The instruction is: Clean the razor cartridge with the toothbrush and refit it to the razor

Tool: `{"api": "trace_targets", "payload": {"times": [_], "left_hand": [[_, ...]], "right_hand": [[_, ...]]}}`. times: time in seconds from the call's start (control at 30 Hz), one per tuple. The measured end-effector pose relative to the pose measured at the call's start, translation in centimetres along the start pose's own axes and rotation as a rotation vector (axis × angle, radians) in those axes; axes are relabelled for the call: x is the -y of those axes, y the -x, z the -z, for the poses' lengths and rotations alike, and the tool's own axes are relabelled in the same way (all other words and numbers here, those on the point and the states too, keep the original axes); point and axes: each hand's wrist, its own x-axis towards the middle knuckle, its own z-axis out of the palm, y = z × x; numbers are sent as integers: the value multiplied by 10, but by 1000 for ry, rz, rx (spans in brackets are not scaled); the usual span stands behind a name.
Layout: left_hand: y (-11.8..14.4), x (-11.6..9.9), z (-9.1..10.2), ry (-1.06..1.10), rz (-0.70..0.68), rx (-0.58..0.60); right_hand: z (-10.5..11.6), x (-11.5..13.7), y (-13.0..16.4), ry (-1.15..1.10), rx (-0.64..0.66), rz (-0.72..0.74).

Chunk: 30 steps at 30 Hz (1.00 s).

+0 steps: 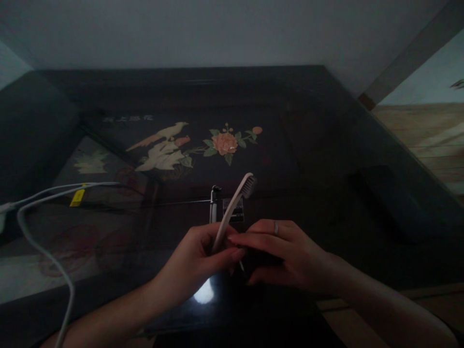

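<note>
My left hand (203, 253) is closed around the handle of a pale toothbrush (232, 205), which tilts up with its bristles facing right. Close beside it is my right hand (286, 251), with a ring on one finger. Its fingertips reach the left thumb and fingers, while its own thumb stays apart below; nothing is clearly visible in it. A thin light streak shows between the hands, too dim to identify. Just beyond them, a slim silver and black object (213, 203) lies near a small dark square item (237, 210).
The dark glossy table (319, 145) carries a bird-and-flower picture (224, 143). A white cable (43, 249) with a yellow tag (77, 197) runs along the left. At right lies a dark oblong object (391, 203). A grey wall (181, 34) stands behind.
</note>
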Motion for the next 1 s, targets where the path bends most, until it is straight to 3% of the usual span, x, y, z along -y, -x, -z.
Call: {"api": "trace_targets", "payload": {"times": [0.3, 0.57, 0.67, 0.8, 0.9, 1.0], "left_hand": [[-2, -2, -1, -40, 3, -30], [0, 5, 2, -129, -89, -16], [4, 8, 2, -169, -187, -47], [5, 13, 2, -286, -270, -112], [7, 17, 0, -429, -363, -102], [10, 20, 0, -540, -435, -48]], "right_hand": [[0, 2, 1, 110, -12, 28], [-2, 2, 0, 12, -37, -33], [0, 3, 1, -241, -106, -175], [3, 0, 1, -801, -282, -385], [4, -4, 0, -1142, -337, -403], [3, -5, -2, -1301, -312, -403]]}}
